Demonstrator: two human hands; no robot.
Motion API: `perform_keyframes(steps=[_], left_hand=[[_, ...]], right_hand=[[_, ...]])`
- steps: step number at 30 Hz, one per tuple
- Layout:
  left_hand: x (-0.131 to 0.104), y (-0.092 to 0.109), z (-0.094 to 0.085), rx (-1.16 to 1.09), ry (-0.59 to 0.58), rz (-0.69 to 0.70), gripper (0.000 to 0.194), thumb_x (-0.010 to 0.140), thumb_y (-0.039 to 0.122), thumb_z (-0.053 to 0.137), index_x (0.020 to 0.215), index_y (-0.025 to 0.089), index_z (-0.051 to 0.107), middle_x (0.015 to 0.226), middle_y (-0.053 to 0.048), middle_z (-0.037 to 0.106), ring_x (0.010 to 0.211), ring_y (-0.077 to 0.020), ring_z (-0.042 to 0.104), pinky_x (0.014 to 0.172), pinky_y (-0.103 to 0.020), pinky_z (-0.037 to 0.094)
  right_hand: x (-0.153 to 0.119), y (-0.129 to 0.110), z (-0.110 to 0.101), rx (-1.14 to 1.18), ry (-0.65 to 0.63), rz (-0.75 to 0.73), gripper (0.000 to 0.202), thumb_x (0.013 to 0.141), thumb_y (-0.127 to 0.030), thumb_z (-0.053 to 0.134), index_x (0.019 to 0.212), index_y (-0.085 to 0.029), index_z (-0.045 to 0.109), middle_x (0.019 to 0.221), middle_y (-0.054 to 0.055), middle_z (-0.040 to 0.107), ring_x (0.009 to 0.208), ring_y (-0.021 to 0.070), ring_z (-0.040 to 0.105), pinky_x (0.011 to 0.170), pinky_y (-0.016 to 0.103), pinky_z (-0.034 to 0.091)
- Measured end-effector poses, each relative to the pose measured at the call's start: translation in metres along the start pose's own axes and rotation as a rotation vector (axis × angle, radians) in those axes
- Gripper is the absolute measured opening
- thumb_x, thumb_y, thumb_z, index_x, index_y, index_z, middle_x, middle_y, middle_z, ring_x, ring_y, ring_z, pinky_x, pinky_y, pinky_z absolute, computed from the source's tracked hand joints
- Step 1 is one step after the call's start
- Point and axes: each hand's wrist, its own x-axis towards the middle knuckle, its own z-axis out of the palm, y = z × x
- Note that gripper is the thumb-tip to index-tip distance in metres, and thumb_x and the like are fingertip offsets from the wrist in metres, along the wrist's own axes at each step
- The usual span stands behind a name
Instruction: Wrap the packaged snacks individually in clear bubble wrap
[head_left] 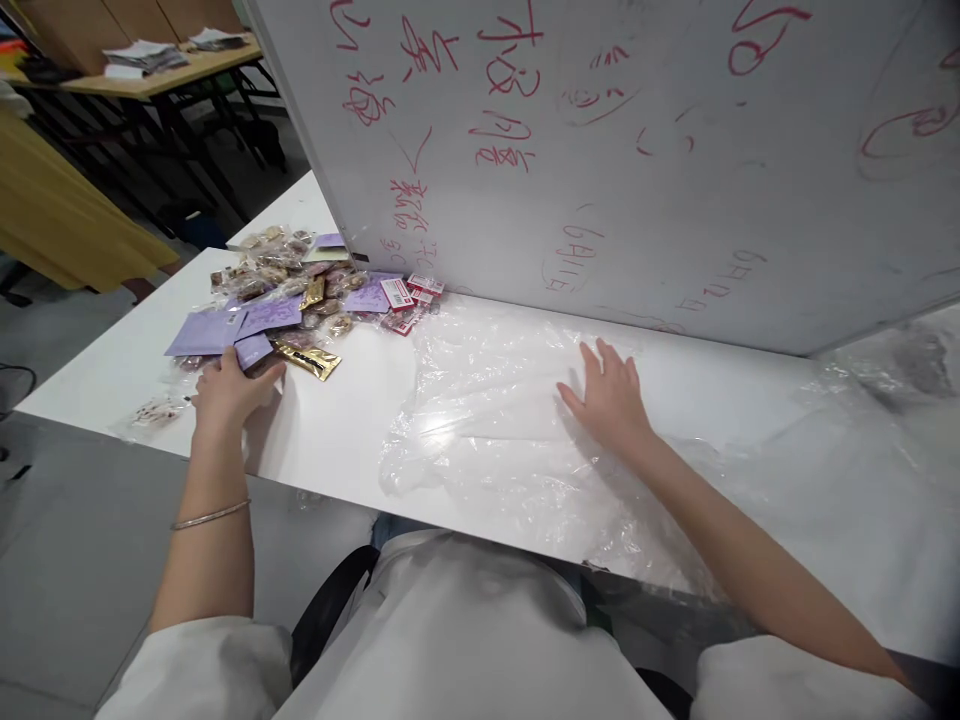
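Note:
A heap of small wrapped packets [266,270] lies at the left on the white table, with purple packets [206,330], a gold packet [309,360] and red-and-white packets [397,293] among them. My left hand [229,388] is at the near edge of the heap, its fingertips by a purple packet; its fingers are partly spread, and I see no packet gripped. My right hand [611,398] rests with spread fingers on a clear plastic sheet or bag [480,400] that lies flat across the table's middle.
A whiteboard [465,120] with red writing stands along the table's far side. More clear plastic [885,450] lies at the right. A person in a yellow skirt [67,200] is at the far left, near another table [142,85] with papers.

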Motion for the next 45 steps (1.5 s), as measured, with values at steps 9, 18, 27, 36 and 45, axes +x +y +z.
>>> perform_keyframes(steps=[9, 18, 27, 36, 45], left_hand=[[-0.028, 0.025, 0.006, 0.074, -0.002, 0.029, 0.07, 0.082, 0.056, 0.061, 0.131, 0.008, 0.048, 0.132, -0.024, 0.051, 0.117, -0.0436, 0.054, 0.098, -0.055, 0.043], [-0.034, 0.048, 0.048, -0.222, 0.095, 0.342, 0.061, 0.082, 0.023, 0.055, 0.142, 0.017, 0.048, 0.138, -0.016, 0.053, 0.128, -0.0331, 0.051, 0.109, -0.042, 0.04], [-0.113, 0.127, 0.021, -0.548, -0.225, 0.568, 0.035, 0.093, 0.035, 0.05, 0.116, 0.018, 0.069, 0.108, -0.01, 0.071, 0.1, -0.0284, 0.064, 0.092, -0.04, 0.048], [-0.06, 0.159, 0.026, -0.498, -0.179, 0.53, 0.04, 0.099, 0.042, 0.038, 0.118, 0.015, 0.061, 0.119, -0.014, 0.064, 0.105, -0.026, 0.06, 0.09, -0.04, 0.049], [0.018, 0.128, 0.054, 0.264, 0.038, 0.535, 0.037, 0.088, 0.017, 0.043, 0.118, 0.005, 0.062, 0.116, -0.025, 0.059, 0.113, -0.0378, 0.053, 0.097, -0.049, 0.041]], right_hand=[[-0.017, -0.013, 0.008, 0.103, -0.114, -0.13, 0.064, 0.099, -0.049, 0.03, 0.149, -0.009, 0.037, 0.155, 0.021, 0.036, 0.149, 0.031, 0.025, 0.122, 0.053, 0.016], [-0.024, -0.011, 0.014, 0.215, -0.164, -0.175, 0.064, 0.099, -0.054, 0.029, 0.15, -0.014, 0.036, 0.157, 0.017, 0.036, 0.15, 0.0293, 0.023, 0.122, 0.054, 0.019], [-0.019, -0.03, -0.033, 0.612, -0.18, -0.243, 0.077, 0.089, -0.058, 0.059, 0.154, -0.031, 0.028, 0.16, 0.007, 0.032, 0.148, 0.0286, 0.028, 0.119, 0.052, 0.031], [0.002, -0.027, -0.006, 0.911, -0.545, 0.115, 0.039, 0.078, -0.056, 0.07, 0.093, -0.02, 0.065, 0.085, 0.004, 0.069, 0.073, 0.019, 0.064, 0.067, 0.033, 0.05], [0.002, 0.005, -0.003, 0.822, -0.6, 0.079, 0.036, 0.087, -0.045, 0.059, 0.116, -0.024, 0.064, 0.106, 0.005, 0.07, 0.095, 0.0225, 0.064, 0.081, 0.035, 0.049]])
